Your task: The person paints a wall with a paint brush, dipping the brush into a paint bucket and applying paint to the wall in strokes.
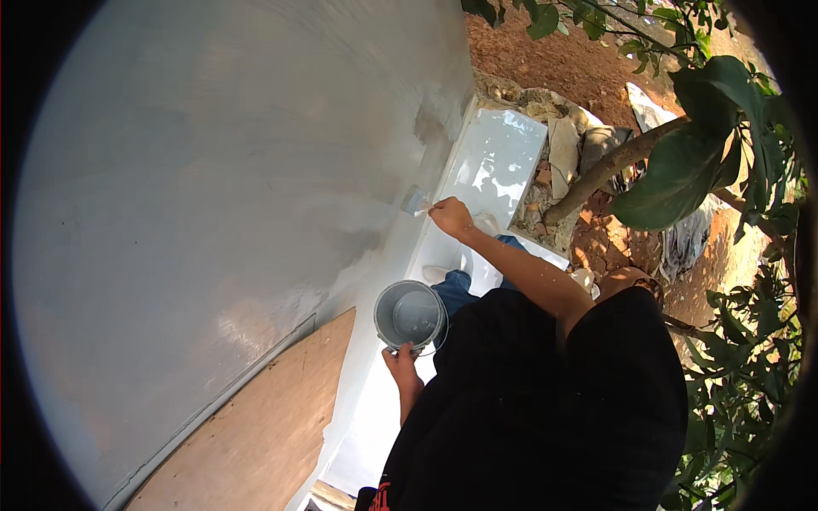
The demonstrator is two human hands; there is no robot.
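My right hand (450, 216) is closed round the handle of a paintbrush (415, 201), whose bristles touch the lower part of a grey wall (230, 170). Darker, wet-looking patches show on the wall near the brush. With my left hand (402, 366) I grip the rim of a round grey bucket (411, 315) that has a thin wire handle. Its inside is coated grey, with some greyish liquid at the bottom. The bucket is beside the wall, in front of my body.
A pale, shiny ledge (494, 162) runs along the wall's foot, under my feet. Rubble and stones (562, 153) border it. A tree branch (613, 162) with large leaves (673, 192) reaches in from the right. A brown wooden board (256, 426) lies against the wall at lower left.
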